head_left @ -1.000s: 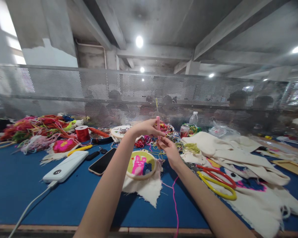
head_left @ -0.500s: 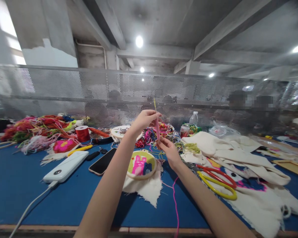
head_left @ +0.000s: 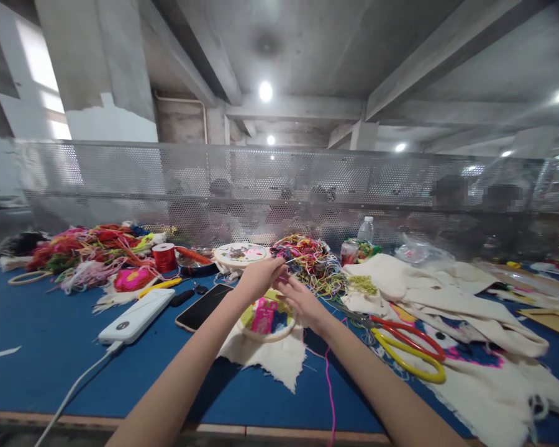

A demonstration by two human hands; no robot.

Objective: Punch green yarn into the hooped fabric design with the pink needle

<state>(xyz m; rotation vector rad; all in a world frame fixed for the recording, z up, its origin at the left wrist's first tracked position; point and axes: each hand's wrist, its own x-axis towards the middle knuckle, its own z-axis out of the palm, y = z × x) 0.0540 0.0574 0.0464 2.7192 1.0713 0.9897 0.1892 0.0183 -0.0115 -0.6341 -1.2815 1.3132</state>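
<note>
My left hand [head_left: 264, 275] is closed in a pinch above an embroidery hoop. Its fingers hold the pink punch needle, whose body is now mostly hidden; only a thin tip of the punch needle [head_left: 289, 261] shows past them. Right beside it, my right hand [head_left: 302, 300] has bent fingers meeting the left fingertips, and whatever they pinch is hidden. Below both hands lies the embroidery hoop [head_left: 266, 339], its cream cloth [head_left: 279, 366] spreading toward me. Pink, blue and yellow-green loops [head_left: 263, 315] fill the hoop, partly covered by my hands.
A phone [head_left: 202, 308] and white power bank [head_left: 137, 316] lie left. Red-and-yellow scissors [head_left: 412, 347] rest on the right, near cream fabric [head_left: 423, 279]. Behind are tangled yarn [head_left: 314, 264], another hoop [head_left: 240, 252] and a bottle [head_left: 366, 230]. A pink strand [head_left: 330, 391] hangs over the front edge.
Both hands have come down from above the yarn pile to just over the hoop. The punch needle, upright before, is now mostly hidden by my fingers. The view has shifted slightly.
</note>
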